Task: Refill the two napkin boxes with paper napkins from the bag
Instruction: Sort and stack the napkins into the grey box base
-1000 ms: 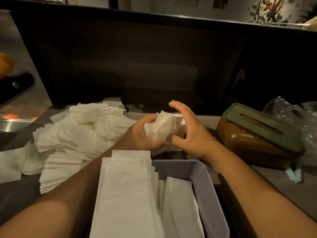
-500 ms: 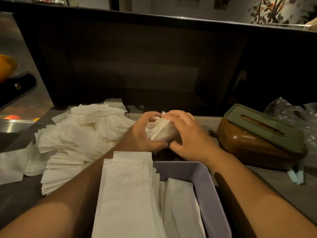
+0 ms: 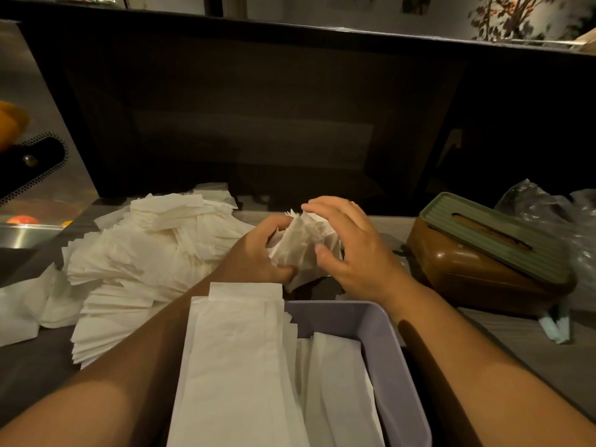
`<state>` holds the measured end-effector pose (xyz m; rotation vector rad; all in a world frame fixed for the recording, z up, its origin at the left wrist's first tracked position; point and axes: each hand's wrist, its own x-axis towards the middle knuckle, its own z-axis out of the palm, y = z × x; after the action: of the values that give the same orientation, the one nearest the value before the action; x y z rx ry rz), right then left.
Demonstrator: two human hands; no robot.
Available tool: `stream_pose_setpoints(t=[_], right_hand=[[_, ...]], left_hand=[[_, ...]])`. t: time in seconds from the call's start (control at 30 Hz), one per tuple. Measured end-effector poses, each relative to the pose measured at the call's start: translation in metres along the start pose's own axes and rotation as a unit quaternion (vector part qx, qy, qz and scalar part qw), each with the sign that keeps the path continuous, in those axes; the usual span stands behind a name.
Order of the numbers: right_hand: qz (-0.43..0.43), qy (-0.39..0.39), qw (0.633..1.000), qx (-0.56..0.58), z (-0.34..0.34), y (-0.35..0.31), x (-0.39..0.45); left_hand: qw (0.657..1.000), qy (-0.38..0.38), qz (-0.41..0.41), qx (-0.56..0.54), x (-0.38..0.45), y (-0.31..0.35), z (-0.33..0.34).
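Napkin wad [image 3: 301, 245] between both hands

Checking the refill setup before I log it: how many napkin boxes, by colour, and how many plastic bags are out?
Lavender open plastic napkin box: 1
Brown napkin box with green slotted lid: 1
Clear crinkled plastic bag: 1
Total: 3

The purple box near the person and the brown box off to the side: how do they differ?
The purple box stands open, with no lid, and long folded napkins lie in it and stick out over its far rim; the brown box is closed under a ribbed green lid with a slot. The purple box has straight walls, while the brown box has rounded ones. The brown box sits tilted; the purple box looks level. Both rest on the same counter.
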<state>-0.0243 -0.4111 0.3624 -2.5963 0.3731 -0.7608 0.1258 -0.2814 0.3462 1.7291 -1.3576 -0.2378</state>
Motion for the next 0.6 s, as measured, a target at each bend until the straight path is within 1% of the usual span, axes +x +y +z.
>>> stream_pose_setpoints(t=[0.07, 0.17, 0.23, 0.33, 0.4, 0.43, 0.47, 0.5, 0.53, 0.57, 0.6], right_hand=[[0.01, 0.012, 1.0, 0.027, 0.004, -0.008, 0.001], [0.015, 0.025, 0.999, 0.035, 0.007, -0.013, 0.0], [0.031, 0.07, 0.994, 0.08, 0.005, -0.016, 0.0], [0.083, 0.141, 0.97, 0.178, -0.002, -0.018, 0.001], [0.096, 0.182, 0.962, 0.181, -0.006, -0.018, 0.002], [0.108, 0.223, 0.95, 0.19, -0.01, -0.017, 0.003], [0.129, 0.28, 0.927, 0.215, -0.016, -0.016, 0.005], [0.148, 0.335, 0.896, 0.251, -0.024, -0.016, 0.007], [0.157, 0.374, 0.868, 0.286, -0.032, -0.015, 0.008], [0.154, 0.391, 0.853, 0.309, -0.039, -0.014, 0.009], [0.142, 0.389, 0.855, 0.312, -0.042, -0.013, 0.009]], left_hand=[[1.0, 0.004, 0.017, -0.011, -0.001, 0.0, 0.004], [1.0, -0.011, 0.008, -0.018, -0.001, 0.003, 0.004], [1.0, -0.016, -0.006, 0.0, -0.001, 0.003, 0.005], [0.999, 0.004, -0.037, 0.013, -0.001, 0.005, 0.007], [0.999, 0.007, -0.045, 0.008, -0.002, 0.005, 0.008], [0.999, 0.003, -0.043, 0.004, -0.002, 0.006, 0.008], [0.999, -0.002, -0.042, 0.0, -0.001, 0.006, 0.007], [0.999, -0.004, -0.045, 0.002, -0.001, 0.007, 0.007], [0.999, -0.002, -0.049, 0.002, -0.001, 0.007, 0.007], [0.999, 0.001, -0.051, 0.001, 0.0, 0.007, 0.008], [0.999, 0.006, -0.051, -0.006, 0.0, 0.007, 0.008]])
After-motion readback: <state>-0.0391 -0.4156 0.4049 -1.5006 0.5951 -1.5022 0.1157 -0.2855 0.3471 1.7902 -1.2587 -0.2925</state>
